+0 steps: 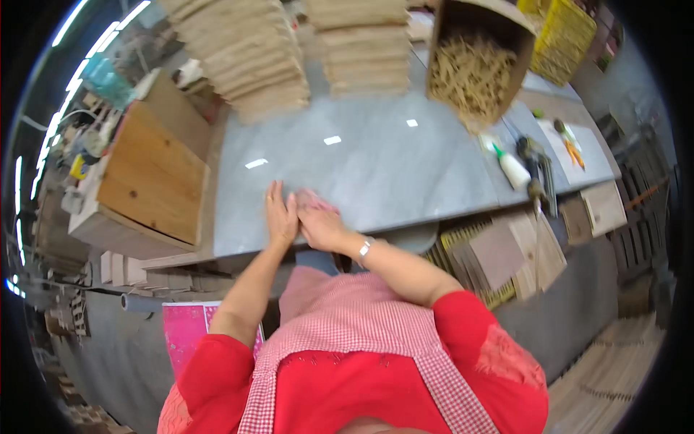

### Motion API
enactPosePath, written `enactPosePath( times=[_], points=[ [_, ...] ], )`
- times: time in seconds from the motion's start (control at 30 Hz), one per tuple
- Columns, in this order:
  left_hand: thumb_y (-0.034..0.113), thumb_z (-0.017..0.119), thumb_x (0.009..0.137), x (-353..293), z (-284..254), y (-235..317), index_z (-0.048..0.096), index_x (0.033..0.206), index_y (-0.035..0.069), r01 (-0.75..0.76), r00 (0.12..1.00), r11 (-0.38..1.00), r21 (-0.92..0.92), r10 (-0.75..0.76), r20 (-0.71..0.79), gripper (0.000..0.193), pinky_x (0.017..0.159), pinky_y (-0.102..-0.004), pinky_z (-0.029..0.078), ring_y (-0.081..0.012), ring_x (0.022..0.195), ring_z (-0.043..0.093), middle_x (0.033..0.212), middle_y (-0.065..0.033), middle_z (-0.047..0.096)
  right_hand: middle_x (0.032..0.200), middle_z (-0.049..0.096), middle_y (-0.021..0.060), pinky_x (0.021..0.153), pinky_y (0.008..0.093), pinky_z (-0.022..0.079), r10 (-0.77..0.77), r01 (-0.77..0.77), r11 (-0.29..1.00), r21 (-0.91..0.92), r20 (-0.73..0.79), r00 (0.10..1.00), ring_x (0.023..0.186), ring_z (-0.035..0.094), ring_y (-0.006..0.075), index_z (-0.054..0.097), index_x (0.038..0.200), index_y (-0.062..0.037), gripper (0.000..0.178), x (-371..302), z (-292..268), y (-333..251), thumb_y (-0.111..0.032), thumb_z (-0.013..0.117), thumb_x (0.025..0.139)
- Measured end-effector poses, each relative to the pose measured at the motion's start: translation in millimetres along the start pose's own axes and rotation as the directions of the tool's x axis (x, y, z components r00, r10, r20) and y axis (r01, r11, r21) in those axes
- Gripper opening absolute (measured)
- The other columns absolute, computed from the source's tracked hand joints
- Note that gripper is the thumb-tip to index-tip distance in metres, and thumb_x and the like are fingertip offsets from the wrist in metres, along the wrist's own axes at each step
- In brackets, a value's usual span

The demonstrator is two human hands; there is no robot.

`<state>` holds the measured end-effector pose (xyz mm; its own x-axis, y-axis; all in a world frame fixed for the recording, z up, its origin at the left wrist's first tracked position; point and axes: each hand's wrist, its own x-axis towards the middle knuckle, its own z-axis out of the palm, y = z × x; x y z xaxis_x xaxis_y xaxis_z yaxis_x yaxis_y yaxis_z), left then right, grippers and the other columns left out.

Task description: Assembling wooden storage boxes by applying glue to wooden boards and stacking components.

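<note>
My left hand (281, 215) rests on the grey tabletop (347, 170) near its front edge, fingers stretched out and holding nothing. Right beside it, my right hand (320, 226) is bent over a crumpled pinkish cloth (315, 200) pressed against the tabletop. Part of the cloth is hidden under the fingers. The two hands touch or nearly touch at the fingers. A wristband with a pale face sits on my right wrist.
Stacks of wooden boards (242, 58) stand at the back. A tipped box (519, 22) of small wooden pieces lies far right, near a white glue bottle (513, 171) and an air tool (533, 163). A wooden box (148, 177) stands left. A yellow crate (564, 43) is beyond.
</note>
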<state>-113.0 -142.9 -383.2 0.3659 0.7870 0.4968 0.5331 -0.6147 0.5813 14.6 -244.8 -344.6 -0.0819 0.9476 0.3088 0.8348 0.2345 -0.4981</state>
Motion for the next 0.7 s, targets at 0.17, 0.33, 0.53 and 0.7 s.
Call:
enactPosePath(
  times=[0.17,0.33,0.53,0.7],
  points=[
    [0.033,0.053,0.095,-10,7,4,0.048,0.133,-0.003,0.000,0.994,0.994,0.113,-0.012,0.105,0.053,0.111,-0.0482,0.030,-0.0434,0.131,0.038,0.143,-0.0272,0.041,0.120,0.065,0.0112,0.100,0.0411,0.045,0.147,-0.143,0.989,0.033,-0.217,0.965,0.121,0.056,0.0293,0.070,0.108,-0.0166,0.027,-34,-69,125,-0.009,0.058,0.085],
    [0.033,0.058,0.091,-21,-7,19,0.055,0.125,-0.002,0.007,0.989,0.989,0.147,-0.029,0.147,0.049,0.105,-0.0486,0.035,-0.0406,0.127,0.042,0.136,-0.0247,0.046,0.114,0.067,0.0131,0.093,0.0449,0.048,0.425,-0.476,0.792,-0.381,-0.215,0.879,0.113,0.059,0.0338,0.070,0.109,-0.0163,0.026,-73,-177,222,-0.020,0.057,0.086],
    [0.031,0.063,0.086,-19,-14,30,0.060,0.116,-0.001,-0.039,0.993,0.979,0.202,0.014,0.120,0.044,0.104,-0.0486,0.035,-0.0387,0.124,0.043,0.128,-0.0221,0.050,0.093,0.068,0.0178,0.074,0.0444,0.055,0.316,-0.427,0.575,-0.698,-0.292,0.903,0.090,0.067,0.0346,0.067,0.092,-0.0025,0.023,84,-347,178,-0.022,0.064,0.081],
    [0.030,0.064,0.086,-8,-14,34,0.061,0.114,-0.001,-0.016,0.989,0.980,0.198,-0.013,0.145,0.042,0.104,-0.0481,0.034,-0.0374,0.123,0.043,0.127,-0.0204,0.050,0.101,0.065,0.0169,0.081,0.0446,0.050,-0.549,-0.158,0.611,-0.776,-0.559,0.621,0.098,0.061,0.0351,0.064,0.107,-0.0038,0.037,251,-500,74,-0.032,0.069,0.084]
  ],
)
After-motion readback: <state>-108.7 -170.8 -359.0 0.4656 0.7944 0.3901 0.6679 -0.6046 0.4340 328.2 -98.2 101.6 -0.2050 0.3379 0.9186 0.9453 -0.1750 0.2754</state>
